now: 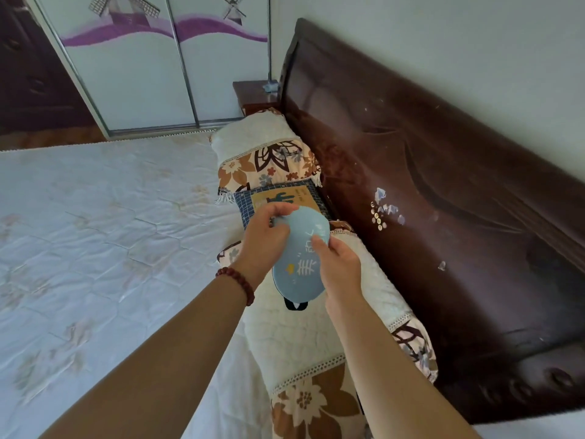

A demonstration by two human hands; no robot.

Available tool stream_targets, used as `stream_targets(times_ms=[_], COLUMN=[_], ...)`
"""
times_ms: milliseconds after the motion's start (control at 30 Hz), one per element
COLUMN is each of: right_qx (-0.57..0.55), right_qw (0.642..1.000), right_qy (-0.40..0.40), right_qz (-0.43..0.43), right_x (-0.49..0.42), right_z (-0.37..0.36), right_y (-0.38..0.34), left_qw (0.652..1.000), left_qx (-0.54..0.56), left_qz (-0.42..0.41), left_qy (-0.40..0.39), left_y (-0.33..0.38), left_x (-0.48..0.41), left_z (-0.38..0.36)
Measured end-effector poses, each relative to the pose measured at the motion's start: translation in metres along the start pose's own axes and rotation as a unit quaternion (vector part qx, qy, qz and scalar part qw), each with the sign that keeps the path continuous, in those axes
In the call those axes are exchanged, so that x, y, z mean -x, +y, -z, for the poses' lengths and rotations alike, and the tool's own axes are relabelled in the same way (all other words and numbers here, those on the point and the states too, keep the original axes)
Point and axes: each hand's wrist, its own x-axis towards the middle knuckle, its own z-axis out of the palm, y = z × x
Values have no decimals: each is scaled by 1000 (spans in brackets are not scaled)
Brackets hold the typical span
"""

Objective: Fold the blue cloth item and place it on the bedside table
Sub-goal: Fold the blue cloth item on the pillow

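Fingers [278, 215] of left hand [262, 243] and right hand [340, 269] pinching the blue cloth [300, 267], held it lengthwise toward the bedside worktop [253, 96], well apart.

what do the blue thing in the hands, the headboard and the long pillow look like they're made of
Blue cloth item: soft padded fabric, it seems, with a smooth matte face and a printed design; it curves where it is held. Headboard: dark wood or veneer, glossy, judging by the reflections. Long pillow: quilted cream fabric with stitched lines, lace trim and floral printed ends.
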Motion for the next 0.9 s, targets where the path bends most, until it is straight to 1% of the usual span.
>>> stream_targets(times_ms=[100, 200, 267, 367, 500, 667, 900], right_qx=[-8, -28, -33, -18, -21, -13, 56], right_qw=[1000, 999, 999, 999, 997, 993, 993], right_qy=[20, 19, 15, 9, -3, -32, -53], right_qz=[2, -8, -17, -33, -72, -111, -88], right_x=[3, 1, -5, -18, -45, -80, -114], right_z=[2, 9, 15, 28, 46, 65, 74], right_y=[12, 24, 35, 49, 78, 118, 185], left_qw=[1000, 999, 998, 999, 996, 993, 982], left_qx=[3, 15, 17, 1, -5, -17, -33], left_qz=[-3, 10, 15, 32, 86, 118, 178], left_qy=[-30, -51, -52, -36, -11, 25, 53], left_y=[-17, -30, -41, -62, -89, -128, -206], left_x=[6, 10, 13, 16, 16, 6, -4], left_z=[3, -3, -11, -29, -59, -90, -114])
